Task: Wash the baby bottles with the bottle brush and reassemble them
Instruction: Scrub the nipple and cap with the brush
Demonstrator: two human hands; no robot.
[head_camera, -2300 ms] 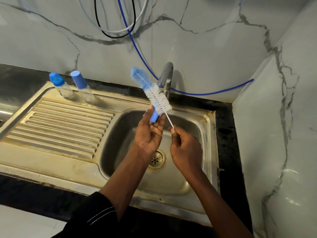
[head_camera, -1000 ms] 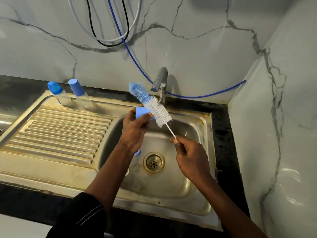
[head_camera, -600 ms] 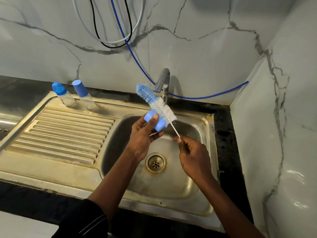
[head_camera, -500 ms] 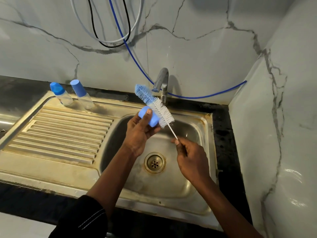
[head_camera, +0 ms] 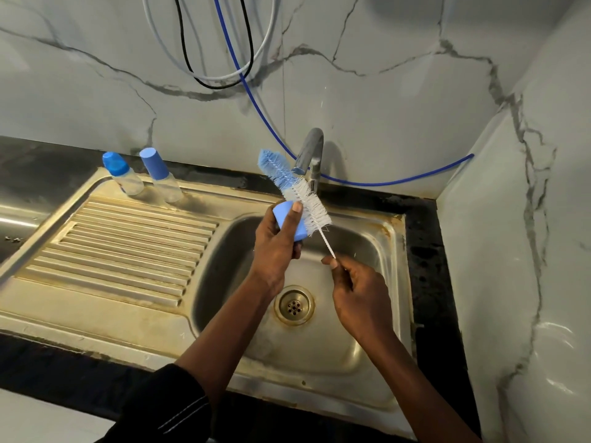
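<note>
Head view only. Writing: one small printed mark low on the left bottle, too small to read. Left hand (head_camera: 275, 251) holds one blue plastic cap (head_camera: 301, 231) over the basin. Its fingers (head_camera: 295, 215) are curled round the cap, one lying across the front, and the cap's open end faces lower right. Right hand (head_camera: 358, 297) pinches the thin white wire stem (head_camera: 327, 243) of one bottle brush with blue-tipped white bristles (head_camera: 295, 190), fingers (head_camera: 332, 263) narrow on the stem's lower end, the rest folded into the palm. The brush tilts up to the left. Its white bristles touch the cap's right edge just beside the left fingers; its blue tip stands in front of the tap. Two clear baby bottles stand upright on the back rim of the drainboard, near each other. One is a clear bottle with a domed blue cap (head_camera: 123, 177), the other a clear bottle with a tall cylindrical blue cap (head_camera: 161, 179). Both are well apart from the hands. One stainless steel sink (head_camera: 395, 282) with ribbed drainboard (head_camera: 128, 247) sits in the dark stone table (head_camera: 425, 260). One round drain (head_camera: 294, 305) lies between the wrists. One grey metal tap (head_camera: 311, 151) stands at the back. One blue hose (head_camera: 383, 183), one black cable (head_camera: 192, 68) and white cables (head_camera: 268, 36) hang on the marble wall. A dark sleeve (head_camera: 166, 407) covers the left forearm.
</note>
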